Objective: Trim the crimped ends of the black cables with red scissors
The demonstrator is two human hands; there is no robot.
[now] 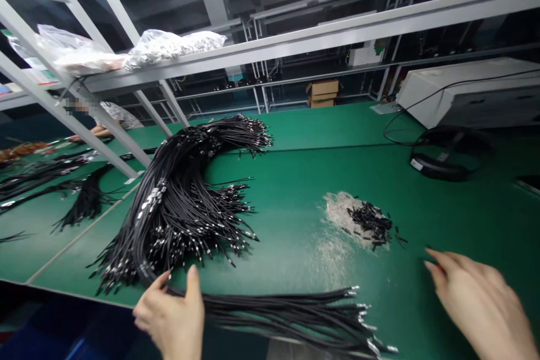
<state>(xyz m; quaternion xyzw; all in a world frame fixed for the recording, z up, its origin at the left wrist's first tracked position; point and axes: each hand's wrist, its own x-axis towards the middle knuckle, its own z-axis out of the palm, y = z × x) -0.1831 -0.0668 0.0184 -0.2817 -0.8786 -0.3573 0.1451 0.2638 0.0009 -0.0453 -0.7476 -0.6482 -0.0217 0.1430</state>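
Observation:
My left hand (172,312) is at the table's near edge, loosely curled over a bundle of black cables (287,312) that runs right from it, with silvery ends. The thumb and forefinger are spread, with cable passing between them. A large heap of black cables (181,197) with light-coloured ends lies just beyond this hand. To the right, my right hand (476,292) hovers above the green table, slightly blurred, thumb and forefinger close together. Something small, partly red, shows between them; its kind is unclear. Small black sleeve-like pieces (371,224) lie left of that hand on a pile of thin clear bits (337,208).
White metal frame posts (118,135) rise at the left, with a shelf rail (270,53) bearing plastic bags (169,48). A black coil (439,163) and a large white box-like unit (472,93) stand at the back right. Another person's arm (99,132) shows at the far left.

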